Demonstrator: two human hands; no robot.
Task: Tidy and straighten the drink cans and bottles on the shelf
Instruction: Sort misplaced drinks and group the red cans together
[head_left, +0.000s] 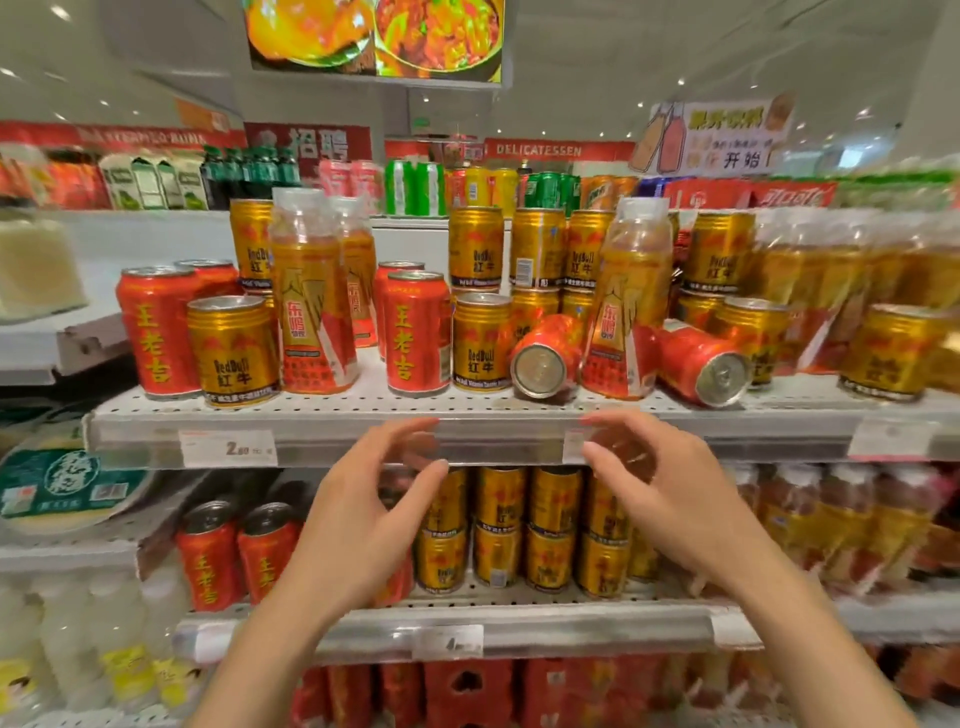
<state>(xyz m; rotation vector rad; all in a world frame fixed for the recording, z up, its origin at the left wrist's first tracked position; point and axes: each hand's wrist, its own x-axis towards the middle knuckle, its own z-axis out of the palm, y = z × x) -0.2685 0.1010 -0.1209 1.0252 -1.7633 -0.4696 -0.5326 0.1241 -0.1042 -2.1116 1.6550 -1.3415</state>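
The white perforated shelf carries mixed drinks. Two red cans lie on their sides: one near the middle with its base facing me, another further right with its top facing me. Upright red cans, gold Red Bull cans and tall golden bottles stand among them. My left hand and my right hand hover just below the shelf's front edge, fingers curled and apart, holding nothing.
A price strip runs along the shelf front. The shelf below holds red cans and stacked gold cans. Wrapped bottle packs fill the right side. More drinks line the top shelf.
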